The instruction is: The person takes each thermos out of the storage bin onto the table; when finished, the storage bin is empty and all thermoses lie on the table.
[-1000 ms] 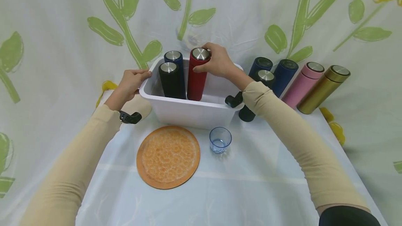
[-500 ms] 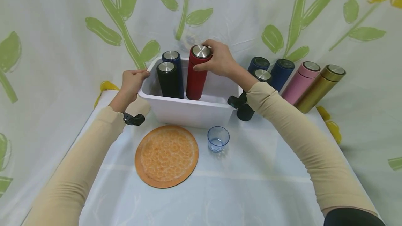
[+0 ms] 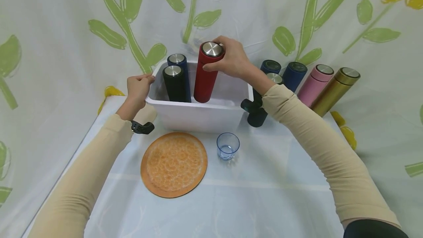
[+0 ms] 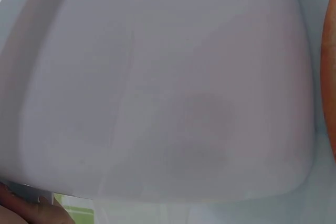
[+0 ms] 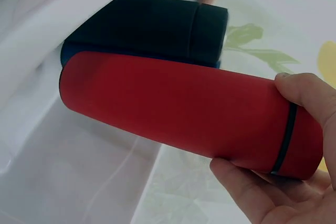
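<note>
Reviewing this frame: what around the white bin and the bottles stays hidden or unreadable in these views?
- Bases of the black bottle and blue bottle in the head view: hidden by the white bin front wall.
- Whether the red bottle base touches the bin floor: not shown in any view.
- Left hand in the left wrist view: cut off at the bottom edge; the bin wall fills the picture.
- Black bottle behind the right sleeve: mostly covered.

Flower-printed backdrop cloth; cloth-covered table

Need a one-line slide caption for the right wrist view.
Right hand grips red flask near its cap, above white bin.
</note>
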Motion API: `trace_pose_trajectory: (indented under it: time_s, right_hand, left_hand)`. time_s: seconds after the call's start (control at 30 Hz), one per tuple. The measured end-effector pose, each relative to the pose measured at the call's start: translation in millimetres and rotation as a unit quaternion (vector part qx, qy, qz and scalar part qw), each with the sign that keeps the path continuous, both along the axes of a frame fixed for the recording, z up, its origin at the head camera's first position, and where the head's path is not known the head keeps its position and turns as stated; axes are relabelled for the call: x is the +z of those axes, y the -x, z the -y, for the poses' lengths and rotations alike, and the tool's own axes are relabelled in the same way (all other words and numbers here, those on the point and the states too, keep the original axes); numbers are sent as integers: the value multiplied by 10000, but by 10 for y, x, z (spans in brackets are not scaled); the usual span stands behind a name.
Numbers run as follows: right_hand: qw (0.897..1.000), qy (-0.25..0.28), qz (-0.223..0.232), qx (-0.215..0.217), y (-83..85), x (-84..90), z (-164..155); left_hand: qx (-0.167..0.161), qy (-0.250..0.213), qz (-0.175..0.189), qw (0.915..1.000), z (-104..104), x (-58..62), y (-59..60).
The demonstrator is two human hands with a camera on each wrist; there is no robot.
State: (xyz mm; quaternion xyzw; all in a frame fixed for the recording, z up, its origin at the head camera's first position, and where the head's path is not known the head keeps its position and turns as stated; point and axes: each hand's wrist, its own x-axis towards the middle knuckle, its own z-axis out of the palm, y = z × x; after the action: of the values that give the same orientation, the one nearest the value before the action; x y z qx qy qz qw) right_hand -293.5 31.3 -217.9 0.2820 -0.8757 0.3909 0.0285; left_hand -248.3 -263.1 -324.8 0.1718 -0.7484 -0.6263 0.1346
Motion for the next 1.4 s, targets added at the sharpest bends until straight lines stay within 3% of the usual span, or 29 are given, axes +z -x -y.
trace_pose_trajectory:
  time_s: [0.6,0.97,1.13,1.4]
  right_hand:
    - [9989,371,-107,-255,-178,381,-236]
    - [9969,632,-425,-193,-396,612,-502]
    - [9963,424,-658,-362,-566,692,-621]
    - [9924,619,-976,-428,-868,784,-838]
  left_hand:
    - [241,-132,-15,9996,46,33,3]
    - [-205,-234,244,9992,145,57,20]
    - [-345,-162,349,9987,168,65,1]
    - [-623,153,479,9968,217,69,-22]
